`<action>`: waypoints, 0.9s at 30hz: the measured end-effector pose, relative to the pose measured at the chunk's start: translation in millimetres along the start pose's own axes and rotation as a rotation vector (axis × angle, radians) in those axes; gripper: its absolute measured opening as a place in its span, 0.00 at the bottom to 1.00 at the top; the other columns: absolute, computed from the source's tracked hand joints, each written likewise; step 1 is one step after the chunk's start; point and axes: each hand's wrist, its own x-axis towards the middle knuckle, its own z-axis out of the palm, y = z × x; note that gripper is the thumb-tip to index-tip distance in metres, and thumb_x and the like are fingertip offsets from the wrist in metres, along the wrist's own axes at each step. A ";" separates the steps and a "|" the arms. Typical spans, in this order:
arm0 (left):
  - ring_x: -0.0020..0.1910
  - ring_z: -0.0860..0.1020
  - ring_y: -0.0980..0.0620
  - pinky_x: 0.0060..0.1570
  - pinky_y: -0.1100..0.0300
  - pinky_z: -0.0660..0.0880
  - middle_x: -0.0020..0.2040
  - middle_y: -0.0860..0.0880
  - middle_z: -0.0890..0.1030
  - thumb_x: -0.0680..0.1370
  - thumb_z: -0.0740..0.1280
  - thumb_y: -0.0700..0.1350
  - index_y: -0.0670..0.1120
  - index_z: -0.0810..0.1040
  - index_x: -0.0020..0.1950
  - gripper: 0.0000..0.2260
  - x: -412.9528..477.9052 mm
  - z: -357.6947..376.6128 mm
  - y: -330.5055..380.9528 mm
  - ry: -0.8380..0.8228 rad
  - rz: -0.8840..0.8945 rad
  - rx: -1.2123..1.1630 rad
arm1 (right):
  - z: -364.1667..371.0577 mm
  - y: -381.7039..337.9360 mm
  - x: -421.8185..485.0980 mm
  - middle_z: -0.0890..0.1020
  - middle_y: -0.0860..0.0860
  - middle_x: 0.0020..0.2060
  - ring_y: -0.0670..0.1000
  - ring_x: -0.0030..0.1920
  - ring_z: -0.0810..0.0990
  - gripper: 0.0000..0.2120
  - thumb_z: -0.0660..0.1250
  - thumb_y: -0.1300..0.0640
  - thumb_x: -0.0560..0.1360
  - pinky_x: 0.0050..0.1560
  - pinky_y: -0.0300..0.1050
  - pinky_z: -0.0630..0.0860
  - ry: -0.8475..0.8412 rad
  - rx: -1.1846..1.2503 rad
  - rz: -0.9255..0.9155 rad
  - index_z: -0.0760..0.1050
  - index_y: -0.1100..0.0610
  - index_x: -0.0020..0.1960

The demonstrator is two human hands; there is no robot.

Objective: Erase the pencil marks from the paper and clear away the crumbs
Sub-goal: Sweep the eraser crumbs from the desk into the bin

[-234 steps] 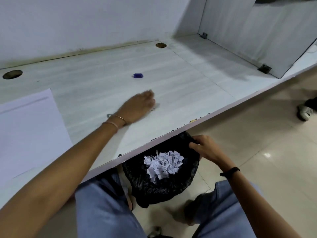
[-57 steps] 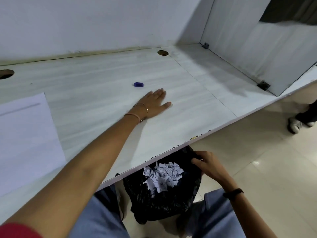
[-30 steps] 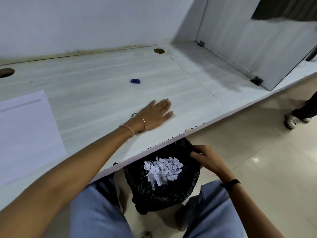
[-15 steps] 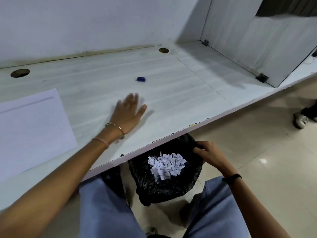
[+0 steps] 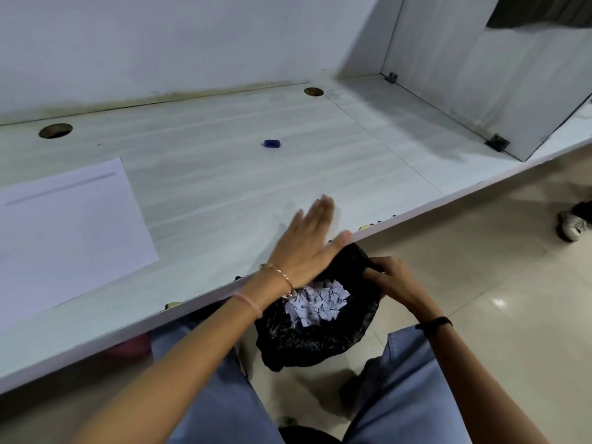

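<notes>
A white sheet of paper [image 5: 67,225] with a faint grey pencil line lies on the left of the pale desk [image 5: 224,174]. A small blue eraser [image 5: 272,143] sits further back on the desk. My left hand [image 5: 307,241] is flat with straight fingers at the desk's front edge, partly over a black bag [image 5: 314,341]. The bag hangs just below the edge and holds several white paper scraps [image 5: 317,302]. My right hand [image 5: 394,283] grips the bag's rim. Crumbs are too small to tell.
Two round cable holes [image 5: 55,131] [image 5: 313,91] are set along the desk's back. A white divider panel [image 5: 480,84] stands at the right end. Another person's shoe [image 5: 573,224] is on the tiled floor at the far right. My knees are below the desk.
My left hand has swept from the middle of the desk toward me and to the right, reaching the front edge above the bag. My right hand keeps its hold on the bag.
</notes>
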 end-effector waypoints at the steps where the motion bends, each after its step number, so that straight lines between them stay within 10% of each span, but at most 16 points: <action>1: 0.77 0.41 0.54 0.75 0.55 0.39 0.78 0.47 0.41 0.76 0.36 0.65 0.44 0.39 0.77 0.36 -5.2 -9.6 -14.9 0.077 -0.070 0.020 | -0.2 0.0 1.0 0.79 0.64 0.34 0.49 0.30 0.73 0.13 0.64 0.56 0.72 0.30 0.45 0.69 -0.001 0.015 0.000 0.75 0.67 0.41; 7: 0.77 0.46 0.43 0.75 0.47 0.44 0.78 0.38 0.48 0.81 0.45 0.59 0.38 0.46 0.77 0.33 -39.8 -40.1 -122.7 0.143 -0.692 0.209 | 1.3 -5.4 3.0 0.74 0.58 0.29 0.50 0.30 0.70 0.13 0.64 0.57 0.73 0.31 0.45 0.65 -0.018 0.008 -0.036 0.72 0.66 0.36; 16: 0.77 0.43 0.52 0.75 0.54 0.38 0.78 0.46 0.42 0.78 0.37 0.64 0.44 0.40 0.77 0.34 -16.5 1.3 -13.5 -0.014 -0.143 0.077 | 6.6 3.2 3.9 0.79 0.64 0.34 0.63 0.32 0.74 0.24 0.59 0.43 0.65 0.32 0.44 0.66 -0.021 0.027 -0.056 0.74 0.66 0.40; 20: 0.77 0.52 0.46 0.73 0.46 0.48 0.78 0.40 0.54 0.75 0.31 0.66 0.38 0.50 0.77 0.41 -23.2 -31.1 -84.9 0.292 -0.475 0.234 | 6.3 0.7 4.1 0.74 0.54 0.29 0.50 0.30 0.69 0.15 0.64 0.54 0.72 0.31 0.43 0.63 -0.028 0.018 -0.058 0.73 0.67 0.39; 23: 0.78 0.44 0.45 0.73 0.39 0.44 0.78 0.39 0.47 0.80 0.40 0.62 0.40 0.45 0.77 0.34 -42.1 -46.1 -132.8 0.132 -0.796 0.252 | 9.1 1.0 7.5 0.76 0.54 0.30 0.49 0.30 0.71 0.09 0.65 0.59 0.74 0.31 0.44 0.66 -0.025 0.021 -0.049 0.75 0.65 0.38; 27: 0.77 0.45 0.44 0.74 0.44 0.46 0.78 0.39 0.47 0.79 0.41 0.64 0.42 0.44 0.78 0.35 -24.2 -21.9 -99.2 0.067 -0.607 0.308 | 13.4 -2.2 10.4 0.80 0.56 0.31 0.49 0.32 0.75 0.08 0.65 0.60 0.74 0.32 0.44 0.69 -0.026 0.014 -0.052 0.76 0.61 0.37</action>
